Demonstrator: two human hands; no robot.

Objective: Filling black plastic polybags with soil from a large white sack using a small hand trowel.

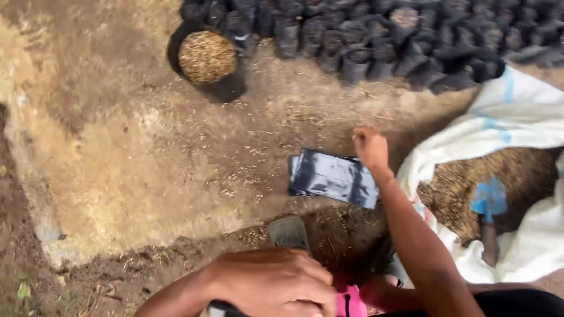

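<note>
Right hand reaches forward over the dirt ground, fingers curled in, closed at the far right corner of a stack of flat black plastic bags. The hand looks to pinch the top bag's edge, but motion blur hides the exact contact. The bags lie flat on the ground just left of and below this hand, shiny, slightly fanned.

Left hand sits close to the body at the bottom of the view, fingers curled down over a dark object under it; can't tell what that object is. A grey sandal is just beyond this hand, and a bit of pink cloth is just right of it.

Right of the right forearm: an open white sack holding brownish husk, with a blue scoop resting in the husk. Far ahead of the right hand: rows of filled black nursery bags. Ahead and left: one larger black bag filled with husk, standing upright, well apart from both hands.
</note>
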